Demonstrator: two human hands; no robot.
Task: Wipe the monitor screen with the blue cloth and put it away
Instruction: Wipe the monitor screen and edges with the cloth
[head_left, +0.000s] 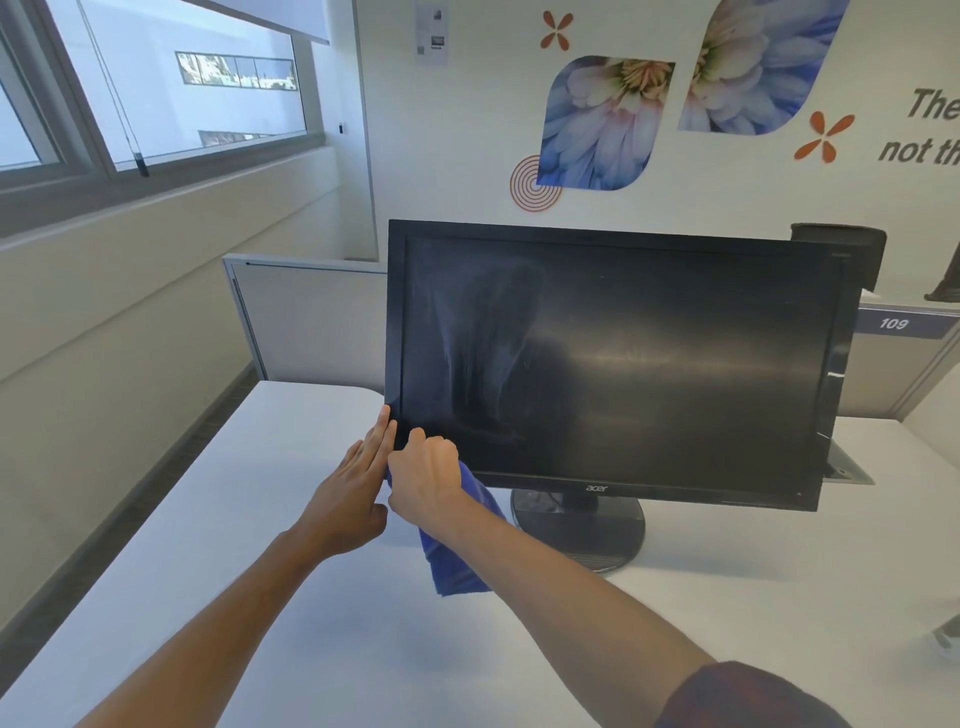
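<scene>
A black monitor (649, 364) stands on a round base on the white desk (260, 545), its dark screen streaked with smears on the left half. My right hand (423, 480) presses the blue cloth (457, 556) against the screen's lower left corner, and most of the cloth hangs below my wrist. Flat and with fingers straight, my left hand (353, 488) rests against the monitor's left bezel at the bottom corner and holds nothing.
A grey partition panel (311, 322) runs behind the desk. At the right stands another partition with a "109" label (893, 323) and a dark object on top. A window and a wall ledge lie to the left.
</scene>
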